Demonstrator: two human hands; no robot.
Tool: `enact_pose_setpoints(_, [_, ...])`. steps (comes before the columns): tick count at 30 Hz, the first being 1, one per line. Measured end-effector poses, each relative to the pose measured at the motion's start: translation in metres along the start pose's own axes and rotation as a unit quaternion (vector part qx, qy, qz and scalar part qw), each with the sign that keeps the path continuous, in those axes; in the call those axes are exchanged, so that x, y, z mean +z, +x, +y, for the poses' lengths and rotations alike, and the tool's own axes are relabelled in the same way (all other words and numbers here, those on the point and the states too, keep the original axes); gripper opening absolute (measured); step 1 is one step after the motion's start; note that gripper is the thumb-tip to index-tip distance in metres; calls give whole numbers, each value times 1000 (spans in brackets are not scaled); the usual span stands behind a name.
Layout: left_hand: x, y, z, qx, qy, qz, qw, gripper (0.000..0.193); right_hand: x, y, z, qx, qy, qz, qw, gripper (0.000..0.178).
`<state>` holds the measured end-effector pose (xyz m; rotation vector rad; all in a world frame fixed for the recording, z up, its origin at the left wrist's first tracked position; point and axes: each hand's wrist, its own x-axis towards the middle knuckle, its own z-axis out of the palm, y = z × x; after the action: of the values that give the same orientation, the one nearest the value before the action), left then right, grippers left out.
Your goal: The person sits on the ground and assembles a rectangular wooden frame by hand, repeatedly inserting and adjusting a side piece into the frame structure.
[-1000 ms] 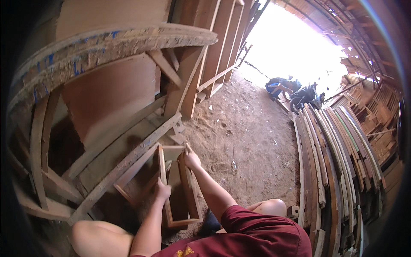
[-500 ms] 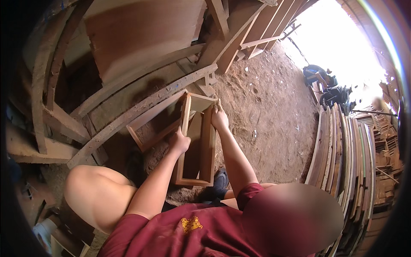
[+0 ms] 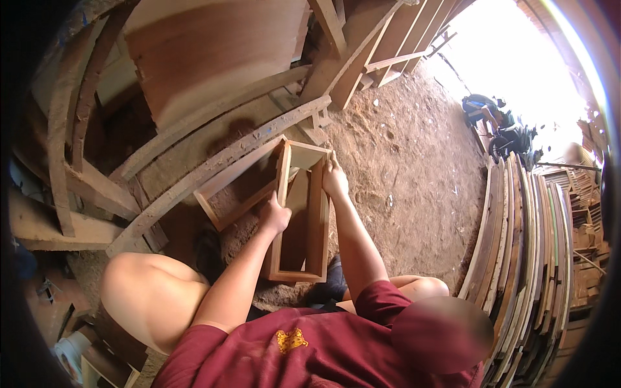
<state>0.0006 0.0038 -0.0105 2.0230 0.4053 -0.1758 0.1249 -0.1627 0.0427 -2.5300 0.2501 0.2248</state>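
Observation:
Between my knees stands a rectangular wooden frame (image 3: 317, 223), long and box-like, its open side facing up. My left hand (image 3: 275, 215) is closed around its left side rail, thumb over the edge. Near the far right corner, my right hand (image 3: 334, 179) grips the right side rail, its fingers partly hidden by the wood. A second wooden frame (image 3: 213, 212) slants on the ground to the left, its near part passing behind the first. Whether the two frames touch cannot be made out.
Long stacked boards (image 3: 511, 226) lie at the right. Curved wooden beams (image 3: 220, 158) and a large panel (image 3: 213, 58) stand at the left and far side. Beyond the dirt floor (image 3: 401, 187), a motorbike (image 3: 498, 132) is parked by the bright opening. A white roll (image 3: 70, 349) sits lower left.
My hands keep the same hold on the wooden frame, which shows almost no movement. The whole view has shifted slightly, and my right knee now shows more.

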Motion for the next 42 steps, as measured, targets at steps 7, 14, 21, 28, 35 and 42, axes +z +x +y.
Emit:
enact_pose_setpoints(7, [7,2,2,51,-21,42,998,76,-19,37,-14,28,-22,-9,999,54])
enact_pose_setpoints(14, [1,0,10,10,11,-13,1000,76,-4,11,9,0,-26,29,999,55])
enact_pose_setpoints(21, [-3,1,12,9,1,-17,1000,78,-8,45,-2,2,-2,48,999,55])
enact_pose_setpoints(28, [1,2,12,6,17,-14,1000,78,-3,11,6,2,-26,47,999,55])
enact_pose_setpoints(35, [1,7,6,34,1,-27,999,77,-9,43,-3,17,-20,51,998,53])
enact_pose_setpoints(42, [-6,-4,26,-7,20,-22,1000,76,4,19,13,-23,-45,62,997,53])
